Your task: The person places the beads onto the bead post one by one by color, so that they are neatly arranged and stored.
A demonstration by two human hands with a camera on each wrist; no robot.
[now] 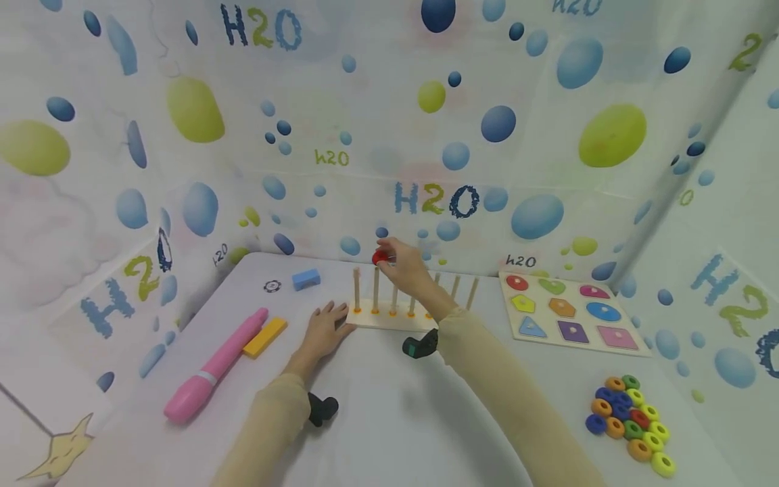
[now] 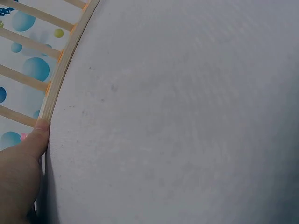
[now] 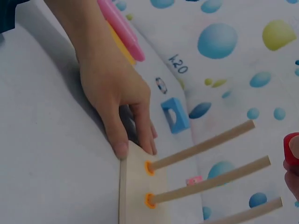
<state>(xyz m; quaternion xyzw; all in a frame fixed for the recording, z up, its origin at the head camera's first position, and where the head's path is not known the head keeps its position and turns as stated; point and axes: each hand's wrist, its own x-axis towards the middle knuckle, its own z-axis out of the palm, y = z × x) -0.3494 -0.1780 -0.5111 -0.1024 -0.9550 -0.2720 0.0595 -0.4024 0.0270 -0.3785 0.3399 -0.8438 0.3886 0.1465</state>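
My left hand [image 1: 324, 331] holds the left end of a wooden peg stand [image 1: 389, 323]. In the right wrist view its thumb presses the near edge of the base [image 3: 133, 191], with the fingers round the far side. My right hand [image 1: 406, 268] pinches a red ring [image 1: 379, 258] between thumb and fingers, just over the top of the second peg [image 1: 376, 291] from the left. Part of the red ring [image 3: 288, 148] shows at the right edge of the right wrist view. My right forearm covers some of the stand. The visible pegs carry no rings, only orange collars at their feet.
Loose coloured rings [image 1: 633, 417] lie in a cluster at the right. A shape puzzle board [image 1: 535, 314] lies at the back right. On the left are a pink baton-like toy [image 1: 222, 358], a yellow block [image 1: 265, 337] and a blue block [image 1: 306, 279].
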